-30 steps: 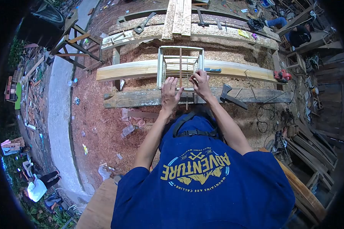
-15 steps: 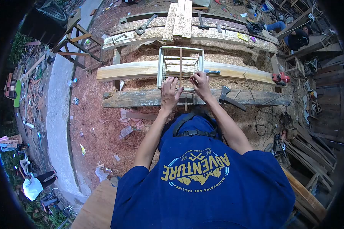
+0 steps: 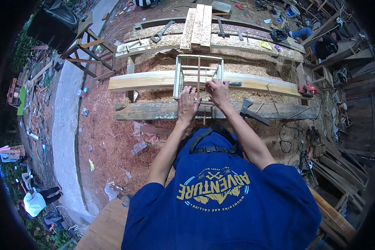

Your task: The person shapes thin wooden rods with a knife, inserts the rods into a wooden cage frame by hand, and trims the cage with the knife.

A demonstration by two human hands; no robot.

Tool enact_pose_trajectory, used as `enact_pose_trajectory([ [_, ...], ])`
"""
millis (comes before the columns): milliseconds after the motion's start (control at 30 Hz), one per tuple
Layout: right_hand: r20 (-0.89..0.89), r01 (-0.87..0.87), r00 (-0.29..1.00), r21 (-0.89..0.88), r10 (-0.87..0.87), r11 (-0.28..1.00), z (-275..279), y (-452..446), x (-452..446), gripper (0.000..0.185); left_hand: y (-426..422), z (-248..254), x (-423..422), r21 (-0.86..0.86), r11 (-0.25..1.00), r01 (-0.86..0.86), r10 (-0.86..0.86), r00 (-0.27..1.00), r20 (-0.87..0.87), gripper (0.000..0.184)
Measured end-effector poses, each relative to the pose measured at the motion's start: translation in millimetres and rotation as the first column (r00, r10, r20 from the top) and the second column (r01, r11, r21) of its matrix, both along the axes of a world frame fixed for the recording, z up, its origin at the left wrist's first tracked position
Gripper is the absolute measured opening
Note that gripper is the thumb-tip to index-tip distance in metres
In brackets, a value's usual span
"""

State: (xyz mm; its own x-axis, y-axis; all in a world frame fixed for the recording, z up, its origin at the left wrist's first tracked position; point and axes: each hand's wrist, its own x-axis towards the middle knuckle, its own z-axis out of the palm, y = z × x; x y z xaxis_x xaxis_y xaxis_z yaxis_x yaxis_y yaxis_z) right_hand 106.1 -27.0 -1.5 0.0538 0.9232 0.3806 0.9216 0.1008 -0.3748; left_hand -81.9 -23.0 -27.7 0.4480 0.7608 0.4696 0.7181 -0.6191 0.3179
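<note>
A small pale cage-like wooden frame (image 3: 178,77) with thin bars rests across the light plank in front of me. A thin brown strip (image 3: 198,75) runs down its middle. My left hand (image 3: 188,105) lies on the near left edge of the frame, fingers stretched out and the thumb by the strip. At the near right side my right hand (image 3: 218,92) has its fingers curled together in a pinch; what they hold is too small to make out. Just right of it lies a tool with a dark and blue handle (image 3: 235,83). A hatchet (image 3: 253,111) rests on the nearer beam.
The light plank (image 3: 141,80) and weathered beam (image 3: 148,111) span the work area. Farther back, a wrench-like tool (image 3: 162,31) and a hammer (image 3: 222,28) lie on boards. A red tool (image 3: 307,89) sits at right. Other people (image 3: 35,203) are at the edges.
The whole view has shifted slightly, so the bench sits a little lower. My right fingers have moved slightly along the near right side of the frame; the left hand stays at its edge.
</note>
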Motion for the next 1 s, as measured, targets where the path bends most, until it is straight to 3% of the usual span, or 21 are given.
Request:
enact_pose_trajectory([
  [100,0.107,-0.007,0.994,0.058,0.001,0.998,-4.2,-3.2,-1.1,0.007,-1.5,-0.6,0.0,-0.004,1.000,0.009,-0.009,1.000,0.000,0.052],
  [533,0.057,-0.047,0.997,0.036,0.045,0.998,-6.0,-6.0,-0.8,0.016,0.5,-5.8,-0.2,-0.002,1.000,-0.003,0.003,1.000,-0.009,0.055],
  [633,0.013,-0.053,0.999,0.058,0.052,0.997,-1.7,-9.0,0.1,0.024,-1.4,-0.9,0.0,-0.079,0.997,0.014,-0.013,1.000,0.024,0.054],
  [733,-0.009,-0.040,0.999,0.079,0.041,0.996,1.9,-7.8,-0.6,0.032,5.2,14.0,0.8,-0.137,0.986,0.091,-0.063,0.979,0.196,0.053],
  [833,-0.018,-0.037,0.999,0.061,0.038,0.997,1.7,-6.9,-1.2,0.034,16.8,34.5,8.2,-0.094,0.995,0.044,-0.036,0.996,0.078,0.052],
  [1000,0.011,-0.032,0.999,0.069,0.031,0.997,3.7,-7.9,-0.7,0.033,33.9,10.6,24.6,-0.049,0.998,-0.027,0.020,0.992,-0.127,0.053],
])
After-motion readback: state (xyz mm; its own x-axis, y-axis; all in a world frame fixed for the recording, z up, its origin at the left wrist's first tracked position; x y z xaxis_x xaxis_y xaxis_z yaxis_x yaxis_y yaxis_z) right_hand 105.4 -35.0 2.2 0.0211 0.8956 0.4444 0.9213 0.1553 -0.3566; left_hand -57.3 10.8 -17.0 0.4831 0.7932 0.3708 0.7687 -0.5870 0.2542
